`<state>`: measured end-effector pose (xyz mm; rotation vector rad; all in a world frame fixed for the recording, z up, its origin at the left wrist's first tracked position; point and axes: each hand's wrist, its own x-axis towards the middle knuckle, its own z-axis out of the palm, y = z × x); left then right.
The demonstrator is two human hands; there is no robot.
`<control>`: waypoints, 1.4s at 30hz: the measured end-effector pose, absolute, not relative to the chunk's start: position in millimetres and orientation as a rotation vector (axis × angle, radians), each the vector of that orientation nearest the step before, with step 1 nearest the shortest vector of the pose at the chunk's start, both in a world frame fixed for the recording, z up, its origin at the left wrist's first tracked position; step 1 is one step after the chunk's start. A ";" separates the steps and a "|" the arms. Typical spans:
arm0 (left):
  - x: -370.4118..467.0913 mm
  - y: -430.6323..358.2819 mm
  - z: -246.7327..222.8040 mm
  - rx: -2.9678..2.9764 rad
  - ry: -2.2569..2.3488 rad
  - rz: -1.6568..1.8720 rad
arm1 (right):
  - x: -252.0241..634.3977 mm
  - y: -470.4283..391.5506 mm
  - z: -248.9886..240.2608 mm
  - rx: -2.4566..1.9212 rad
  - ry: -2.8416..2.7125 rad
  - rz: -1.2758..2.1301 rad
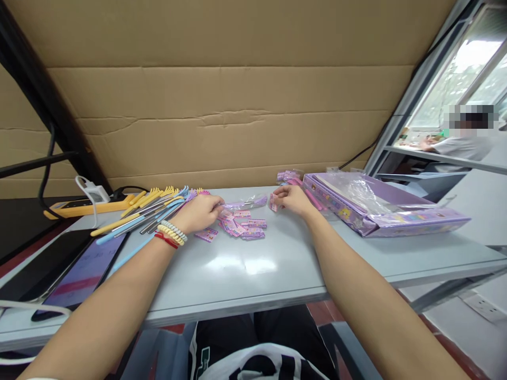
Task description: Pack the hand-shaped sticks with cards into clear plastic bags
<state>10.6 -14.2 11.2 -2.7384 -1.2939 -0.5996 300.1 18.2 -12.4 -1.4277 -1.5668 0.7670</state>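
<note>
My left hand (201, 212) rests on the grey table (245, 269), fingers curled onto the left edge of a heap of small purple-pink packets (243, 224); whether it grips one I cannot tell. Bead and red bracelets (171, 235) circle that wrist. My right hand (292, 199) lies further right and pinches one small pink packet (273, 203) between its fingertips. A clear plastic bag (249, 201) lies between the two hands.
A bundle of yellow and blue combs (146, 211) lies left of my left hand. A purple box (380, 211) with plastic wrap sits at right. A phone (75, 274), a power strip (91, 206) and a cardboard wall (237, 121) are near. Another person sits far right.
</note>
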 end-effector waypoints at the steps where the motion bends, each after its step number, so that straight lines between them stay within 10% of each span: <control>1: 10.9 -14.3 11.0 -2.740 -1.296 -0.593 | 301.0 19.3 -13.1 -1.441 -1.566 0.741; 21: 6.8 -8.6 10.1 -2.687 -1.458 -0.773 | 305.1 23.3 -12.3 -1.441 -1.409 0.545; 30: 2.8 -4.7 9.9 -2.635 -1.576 -0.865 | 301.6 20.6 -3.1 -0.986 -1.113 1.197; 42: 2.1 -3.6 10.6 -2.625 -1.598 -0.896 | 297.7 23.6 -8.0 -0.956 -1.159 1.225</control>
